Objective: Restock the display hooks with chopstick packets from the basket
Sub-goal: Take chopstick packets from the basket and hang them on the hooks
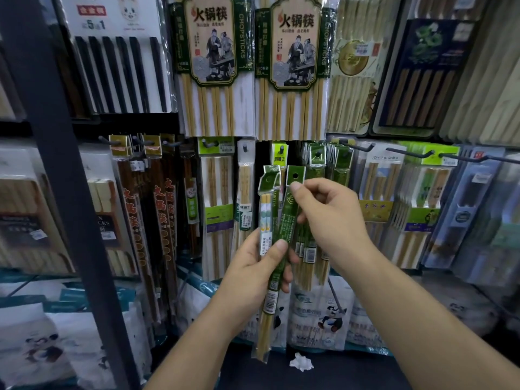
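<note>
My left hand (254,273) grips a small bunch of slim green-topped chopstick packets (270,229) around their middle, in front of the display wall. My right hand (327,212) pinches the green header of one packet (295,177), whose punched hole shows just above my thumb. Directly behind hangs a row of matching green packets (316,164) on a hook (318,153). Another short hook (280,150) to its left carries a green-labelled packet. The basket is out of view.
Large hot-pot chopstick packs (213,66) hang above. Dark red packets (157,209) hang at left beside a black upright post (56,164). Long hooks (408,153) jut out at right. Panda-print bags (320,313) sit below, and a crumpled white scrap (301,361) lies on the dark floor.
</note>
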`<state>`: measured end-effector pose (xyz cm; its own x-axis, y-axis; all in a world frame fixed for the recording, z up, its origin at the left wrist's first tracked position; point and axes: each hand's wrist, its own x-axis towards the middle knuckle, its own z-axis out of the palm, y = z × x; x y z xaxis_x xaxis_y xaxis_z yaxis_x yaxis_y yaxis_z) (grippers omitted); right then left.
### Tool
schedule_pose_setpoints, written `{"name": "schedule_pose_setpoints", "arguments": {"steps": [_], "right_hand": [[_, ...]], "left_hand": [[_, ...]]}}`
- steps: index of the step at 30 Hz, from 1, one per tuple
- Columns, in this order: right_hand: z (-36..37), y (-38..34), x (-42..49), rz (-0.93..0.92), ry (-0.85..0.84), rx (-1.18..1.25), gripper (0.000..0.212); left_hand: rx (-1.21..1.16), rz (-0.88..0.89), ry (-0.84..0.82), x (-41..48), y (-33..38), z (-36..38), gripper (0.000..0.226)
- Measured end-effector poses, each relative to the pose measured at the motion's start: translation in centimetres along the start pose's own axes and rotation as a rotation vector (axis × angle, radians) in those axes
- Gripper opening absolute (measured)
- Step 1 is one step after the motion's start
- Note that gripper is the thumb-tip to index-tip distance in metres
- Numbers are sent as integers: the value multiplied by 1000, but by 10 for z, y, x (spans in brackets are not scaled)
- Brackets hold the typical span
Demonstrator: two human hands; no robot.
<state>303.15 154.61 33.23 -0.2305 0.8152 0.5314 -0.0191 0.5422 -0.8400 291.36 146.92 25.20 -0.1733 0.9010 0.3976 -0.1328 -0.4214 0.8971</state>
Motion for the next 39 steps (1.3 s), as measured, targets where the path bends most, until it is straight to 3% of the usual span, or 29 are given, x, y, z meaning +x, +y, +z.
{"name": "schedule_pose_setpoints", "arguments": {"steps": [7,12,17,26,39], "right_hand": [[-7,-4,14,121,87,80,26],[-13,-7,37,67,208,59,34],[-13,-4,49,66,303,62,35],[-11,-3,45,59,295,37,39],[-6,5,50,-27,402,-333,24]], "left_hand": [[-53,-79,112,-1,0,0,19],[31,-69,202,2,-5,-3,24],[69,-80,159,1,-4,-5,22],[73,-78,135,0,0,-3,22],[105,-78,127,-1,1,-3,23]]}}
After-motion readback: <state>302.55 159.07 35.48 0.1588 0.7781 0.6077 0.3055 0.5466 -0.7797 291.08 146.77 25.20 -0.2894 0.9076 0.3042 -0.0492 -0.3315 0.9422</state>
